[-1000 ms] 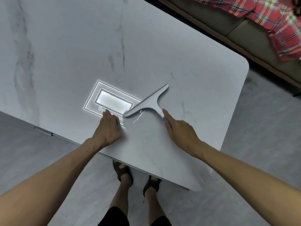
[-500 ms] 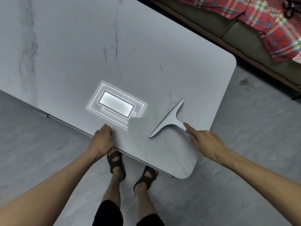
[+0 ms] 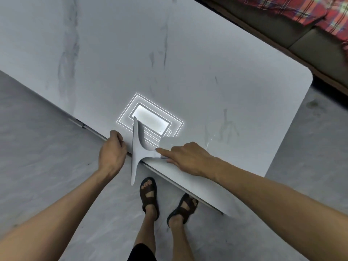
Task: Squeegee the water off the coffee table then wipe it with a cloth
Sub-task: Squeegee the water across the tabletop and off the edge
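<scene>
A grey T-shaped squeegee (image 3: 136,149) lies across the near edge of the white marble coffee table (image 3: 197,72), its blade half over the floor. My right hand (image 3: 186,159) grips its handle, index finger stretched along it. My left hand (image 3: 112,150) rests on the table's near edge just left of the blade, fingers curled over the rim. A few water drops (image 3: 210,142) glint on the top to the right of my right hand. No cloth is in view.
A ceiling light reflects as a bright rectangle (image 3: 150,118) on the tabletop. A sofa (image 3: 301,44) with a red plaid cloth (image 3: 305,10) stands beyond the far edge. My sandalled feet (image 3: 150,194) stand on the grey floor under the near edge.
The squeegee has swept left from the table's right part to the near edge, its blade now sticking out over the floor. My left hand stayed on the edge.
</scene>
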